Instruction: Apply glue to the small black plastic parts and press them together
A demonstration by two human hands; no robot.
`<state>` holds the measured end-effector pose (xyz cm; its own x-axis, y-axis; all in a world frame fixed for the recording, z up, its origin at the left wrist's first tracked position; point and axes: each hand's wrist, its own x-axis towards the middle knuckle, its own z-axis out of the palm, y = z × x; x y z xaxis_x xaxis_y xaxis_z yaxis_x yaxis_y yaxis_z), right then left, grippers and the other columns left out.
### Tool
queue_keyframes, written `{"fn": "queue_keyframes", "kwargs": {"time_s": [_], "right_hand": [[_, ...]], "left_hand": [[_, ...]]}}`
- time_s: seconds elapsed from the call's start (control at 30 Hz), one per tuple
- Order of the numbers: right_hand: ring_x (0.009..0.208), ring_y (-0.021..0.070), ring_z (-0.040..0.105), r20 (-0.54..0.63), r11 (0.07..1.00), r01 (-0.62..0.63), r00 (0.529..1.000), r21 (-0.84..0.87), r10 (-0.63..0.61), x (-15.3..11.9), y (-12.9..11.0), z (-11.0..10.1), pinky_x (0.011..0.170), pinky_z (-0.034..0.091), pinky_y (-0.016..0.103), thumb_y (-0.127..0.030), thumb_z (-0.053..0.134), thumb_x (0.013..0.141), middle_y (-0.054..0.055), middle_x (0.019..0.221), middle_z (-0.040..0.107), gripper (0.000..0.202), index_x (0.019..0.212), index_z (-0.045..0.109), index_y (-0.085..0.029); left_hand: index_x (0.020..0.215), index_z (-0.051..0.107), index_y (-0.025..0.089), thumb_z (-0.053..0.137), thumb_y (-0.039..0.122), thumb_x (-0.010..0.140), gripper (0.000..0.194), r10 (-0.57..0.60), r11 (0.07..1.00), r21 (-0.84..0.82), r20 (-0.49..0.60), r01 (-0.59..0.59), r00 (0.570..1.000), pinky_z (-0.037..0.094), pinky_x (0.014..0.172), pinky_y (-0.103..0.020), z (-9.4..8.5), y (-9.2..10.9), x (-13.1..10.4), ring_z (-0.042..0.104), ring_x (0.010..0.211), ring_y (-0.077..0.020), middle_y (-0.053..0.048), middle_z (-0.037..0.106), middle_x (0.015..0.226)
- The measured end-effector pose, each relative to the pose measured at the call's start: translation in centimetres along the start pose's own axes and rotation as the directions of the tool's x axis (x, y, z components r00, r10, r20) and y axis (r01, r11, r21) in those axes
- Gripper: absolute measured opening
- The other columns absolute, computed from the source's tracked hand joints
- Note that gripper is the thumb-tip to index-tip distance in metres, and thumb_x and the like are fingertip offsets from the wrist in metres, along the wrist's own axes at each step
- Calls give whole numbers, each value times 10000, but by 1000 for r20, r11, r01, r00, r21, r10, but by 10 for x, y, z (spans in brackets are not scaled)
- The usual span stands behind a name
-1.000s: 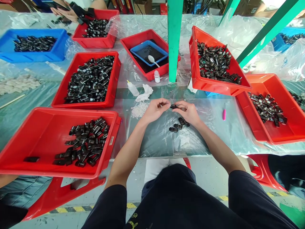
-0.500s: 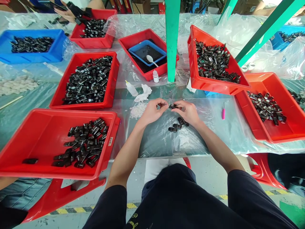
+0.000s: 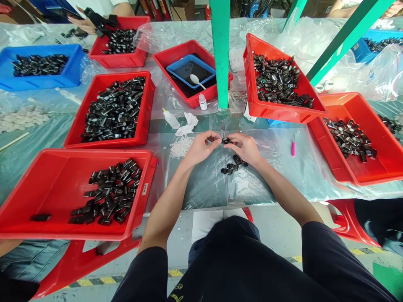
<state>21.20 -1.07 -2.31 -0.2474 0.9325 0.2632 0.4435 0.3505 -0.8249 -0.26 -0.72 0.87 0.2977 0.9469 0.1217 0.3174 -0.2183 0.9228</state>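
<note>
Between finger and thumb of my right hand (image 3: 244,147) is a small glossy black part (image 3: 226,140), held just above the table. The fingers of my left hand (image 3: 204,147) are pinched together right at the part's left end. Whatever they hold is too small to make out. Several similar black parts (image 3: 232,167) lie on the plastic sheet just below my hands. A pile of tiny white pieces (image 3: 181,147) is spread beside my left hand, with a crumpled white tissue (image 3: 187,124) behind it.
Red bins of black parts stand at left (image 3: 72,156) and right (image 3: 346,167). A green post (image 3: 222,54) rises ahead, near a dropper bottle (image 3: 171,119), a small vial (image 3: 202,102) and a spoon (image 3: 195,79). A pink-handled tool (image 3: 293,149) lies right. Other people sit nearby.
The camera view has shifted slightly. Both hands keep almost the same pose around the black part, and the loose parts below them stay where they were.
</note>
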Motion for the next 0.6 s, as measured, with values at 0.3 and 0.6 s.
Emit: {"fn": "queue_keyframes", "kwargs": {"time_s": [0.3,0.6], "right_hand": [[676,165,626,80,864,-195,981,465,178,6,-14,-4,614,456,287,-694,753,797,7,732,718,493,891,633,-226],[607,108,549,264,534,-418,902,736,342,12,-25,-20,403,221,220,-759,760,737,7,817,634,588,865,531,-233]], "left_hand": [[863,668,198,747,550,818,363,-65,979,-202,-210,21,976,456,664,-289,8,-4,6,551,690,-136,-18,642,781],[843,654,205,715,510,839,311,-81,981,-189,-216,40,973,423,616,-285,8,-8,7,511,636,-131,2,575,694]]}}
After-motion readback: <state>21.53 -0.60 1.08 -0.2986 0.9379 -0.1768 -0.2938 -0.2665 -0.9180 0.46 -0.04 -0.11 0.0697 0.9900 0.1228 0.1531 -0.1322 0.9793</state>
